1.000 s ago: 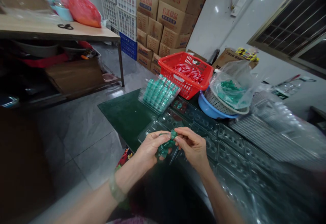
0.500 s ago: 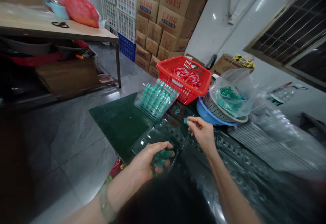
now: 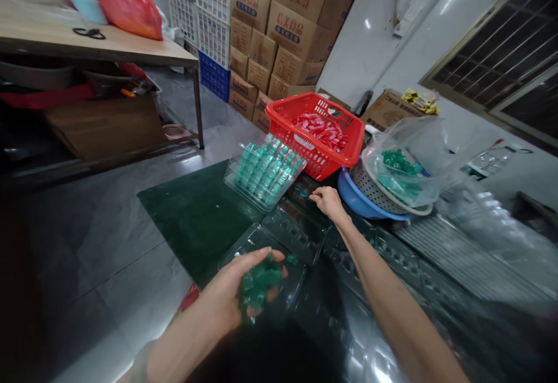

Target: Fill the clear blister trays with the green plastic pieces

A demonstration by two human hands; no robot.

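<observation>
My left hand [image 3: 226, 293] is cupped round several small green pieces [image 3: 263, 280] that look glossy, perhaps wrapped. It is over a clear plastic tray [image 3: 296, 281], where one loose green piece [image 3: 292, 259] shows by the fingertips. Farther off, my right hand [image 3: 329, 201] has its fingers pinched together and pointing down at a tray [image 3: 302, 188] with a few green pieces in it. What sits between those fingertips is hidden. Another clear tray [image 3: 293, 227] with moulded hollows lies between the hands. Beyond them stand filled clear trays [image 3: 264, 174] with rows of green pieces.
A red basket [image 3: 314, 165] holds red-and-white pieces. At its right, a blue basin [image 3: 349, 192] carries a grey colander [image 3: 362, 181] and a plastic bag [image 3: 394, 133] of green pieces. More clear trays [image 3: 401, 261] cover the right of the dark green table [image 3: 187, 203].
My right hand has moved forward and slightly left, down to the far tray; the green piece seen in its fingertips is now hidden. My left hand has shifted left and turned its palm up more.
</observation>
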